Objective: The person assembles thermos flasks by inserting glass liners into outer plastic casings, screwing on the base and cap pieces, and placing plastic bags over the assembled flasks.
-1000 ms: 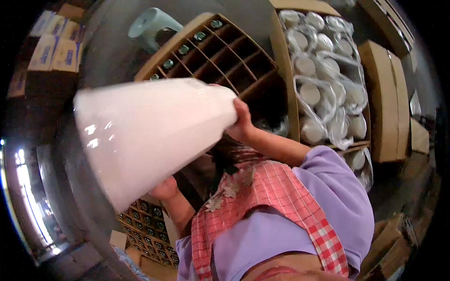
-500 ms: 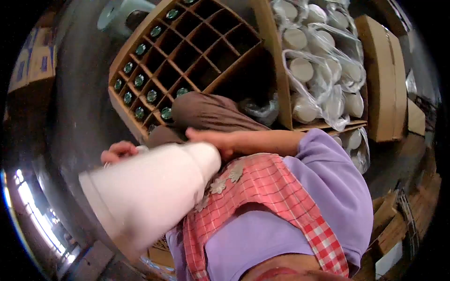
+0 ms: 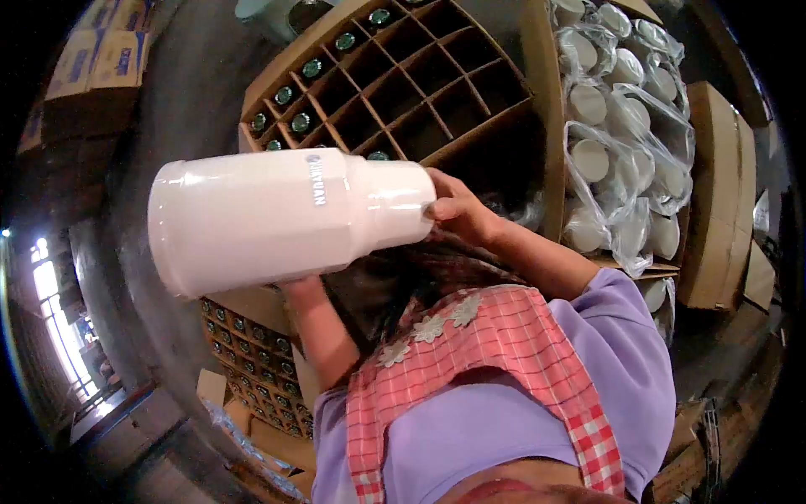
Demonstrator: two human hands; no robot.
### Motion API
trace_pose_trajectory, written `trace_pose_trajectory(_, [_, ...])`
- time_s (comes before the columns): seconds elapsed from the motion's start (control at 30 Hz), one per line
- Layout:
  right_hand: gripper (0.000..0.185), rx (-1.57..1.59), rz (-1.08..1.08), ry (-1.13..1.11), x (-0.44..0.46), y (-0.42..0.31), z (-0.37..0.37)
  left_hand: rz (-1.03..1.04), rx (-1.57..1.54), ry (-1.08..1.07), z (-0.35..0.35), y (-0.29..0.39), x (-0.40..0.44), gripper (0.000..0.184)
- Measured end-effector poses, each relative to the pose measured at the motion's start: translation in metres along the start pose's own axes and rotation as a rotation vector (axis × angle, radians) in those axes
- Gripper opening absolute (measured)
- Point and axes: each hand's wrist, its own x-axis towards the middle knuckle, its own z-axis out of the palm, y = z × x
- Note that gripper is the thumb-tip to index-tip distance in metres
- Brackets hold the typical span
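A large white flask [image 3: 252,220], glossy as if wrapped in clear film and with printed letters near its shoulder, lies on its side in the air before my chest. Its wide base points left and its narrower end points right. My right hand [image 3: 457,206] closes its fingers about that narrow end. From below, my left hand [image 3: 306,292] reaches behind the flask's body and bears it; those fingers are hidden. Just beyond is a cardboard box [image 3: 248,101] with dividers, partly covered by the flask, with green faceted tops in several cells.
To the right, an open carton [image 3: 550,126] holds several white cylinders [image 3: 588,105] in clear plastic bags. A closed cardboard box [image 3: 714,193] stands beyond it. At lower left is another divided box [image 3: 256,357] with many tops. Stacked cartons [image 3: 117,59] stand at upper left.
The flask has swung up from a slant to nearly level, and its lettering now shows. My left hand has gone from its far side to behind it. The view has shifted left.
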Motion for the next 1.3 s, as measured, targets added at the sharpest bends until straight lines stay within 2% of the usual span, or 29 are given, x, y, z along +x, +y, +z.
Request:
trace_pose_trajectory(0.07, [0.085, -0.020, 0.120, -0.053, -0.004, -0.007, -0.003, -0.022, 0.038, 0.053, 0.001, 0.013, -0.003, 0.018])
trace_pose_trajectory(0.1, [0.071, -0.025, 0.308, 0.018, -0.009, -0.012, -0.008, -0.047, 0.071, 0.084, 0.002, 0.020, -0.006, 0.019])
trace_pose_trajectory(0.13, [0.064, -0.208, 0.185, 0.096, -0.011, -0.017, -0.023, -0.074, 0.093, 0.108, 0.003, 0.024, -0.009, 0.020])
trace_pose_trajectory(0.2, [0.055, -0.626, -0.030, 0.276, -0.018, -0.029, -0.054, -0.129, 0.128, 0.159, 0.003, 0.028, -0.016, 0.021])
trace_pose_trajectory(0.23, [0.060, -1.322, -0.048, 0.303, -0.021, -0.018, -0.090, -0.156, 0.139, 0.181, 0.002, 0.026, -0.020, 0.022])
trace_pose_trajectory(0.27, [0.066, -1.612, 0.309, 0.199, -0.025, -0.011, -0.107, -0.178, 0.145, 0.208, -0.003, 0.022, -0.023, 0.023])
trace_pose_trajectory(0.3, [0.069, -1.862, 0.460, 0.054, -0.034, 0.020, -0.139, -0.190, 0.149, 0.234, -0.007, 0.015, -0.025, 0.024])
trace_pose_trajectory(0.33, [0.072, -1.972, 0.543, 0.057, -0.045, 0.049, -0.158, -0.206, 0.140, 0.263, -0.012, 0.002, -0.027, 0.026])
trace_pose_trajectory(0.37, [0.062, -2.149, 0.593, 0.000, -0.056, 0.080, -0.175, -0.222, 0.132, 0.292, -0.019, -0.009, -0.030, 0.027])
trace_pose_trajectory(0.4, [0.044, -2.043, 0.782, -0.179, -0.057, 0.106, -0.200, -0.236, 0.120, 0.322, -0.025, -0.019, -0.032, 0.029])
trace_pose_trajectory(0.43, [0.025, -1.915, 0.845, -0.184, -0.058, 0.109, -0.201, -0.249, 0.107, 0.353, -0.028, -0.024, -0.034, 0.031])
trace_pose_trajectory(0.5, [0.019, -1.576, 0.748, 0.226, -0.050, 0.110, -0.208, -0.220, 0.172, 0.240, -0.036, -0.021, -0.032, 0.034])
trace_pose_trajectory(0.53, [0.019, -1.125, 0.604, 0.410, -0.038, 0.097, -0.209, -0.207, 0.210, 0.189, -0.044, -0.018, -0.031, 0.036])
trace_pose_trajectory(0.57, [0.019, -0.666, 0.446, 0.566, -0.022, 0.079, -0.214, -0.063, 0.302, -0.027, -0.061, -0.020, -0.026, 0.038])
trace_pose_trajectory(0.6, [0.020, -0.374, 0.350, 0.717, -0.003, 0.055, -0.203, 0.086, 0.388, -0.248, -0.084, -0.026, -0.014, 0.039])
trace_pose_trajectory(0.63, [0.021, -0.081, 0.245, 0.852, 0.018, 0.027, -0.187, -0.039, 0.228, -0.296, -0.086, -0.022, 0.001, 0.042])
trace_pose_trajectory(0.7, [0.028, 0.183, 0.158, 0.627, 0.048, -0.028, -0.160, -0.305, -0.084, -0.330, -0.091, -0.014, 0.029, 0.051])
trace_pose_trajectory(0.77, [0.026, 0.366, -0.002, 0.350, 0.085, -0.055, -0.144, -0.428, -0.196, -0.339, -0.076, -0.016, 0.060, 0.055])
trace_pose_trajectory(0.8, [0.026, 0.393, -0.023, 0.269, 0.108, -0.057, -0.151, -0.435, -0.172, -0.351, -0.062, -0.018, 0.074, 0.057])
trace_pose_trajectory(0.9, [0.031, 0.255, -0.220, 0.237, 0.133, -0.083, -0.115, -0.418, -0.077, -0.405, -0.016, -0.032, 0.088, 0.065])
trace_pose_trajectory(0.97, [0.032, 0.212, -0.232, 0.270, 0.164, -0.088, -0.101, -0.393, -0.037, -0.454, 0.009, -0.050, 0.110, 0.070])
trace_pose_trajectory(1.03, [0.034, 0.170, -0.251, 0.315, 0.191, -0.092, -0.088, -0.299, -0.032, -0.547, 0.025, -0.073, 0.131, 0.076])
trace_pose_trajectory(1.1, [0.042, 0.182, -0.206, 0.201, 0.225, -0.087, -0.089, -0.093, -0.058, -0.690, 0.029, -0.084, 0.137, 0.083])
trace_pose_trajectory(1.17, [0.061, 0.415, -0.196, 0.137, 0.243, -0.077, -0.065, -0.321, -0.007, -0.469, 0.053, -0.051, 0.133, 0.053])
trace_pose_trajectory(1.2, [0.074, 0.451, -0.106, 0.086, 0.251, -0.076, -0.063, -0.374, 0.078, -0.408, 0.064, -0.031, 0.126, 0.046])
trace_pose_trajectory(1.23, [0.075, 0.462, 0.015, 0.237, 0.244, -0.086, -0.048, -0.424, 0.164, -0.347, 0.067, -0.021, 0.122, 0.040])
trace_pose_trajectory(1.27, [0.073, 0.332, -0.043, 0.222, 0.232, -0.095, -0.034, -0.406, -0.040, -0.298, 0.056, -0.042, 0.136, 0.025])
trace_pose_trajectory(1.3, [0.071, 0.202, -0.101, 0.210, 0.219, -0.100, -0.024, -0.405, -0.107, -0.237, 0.055, -0.039, 0.140, 0.023])
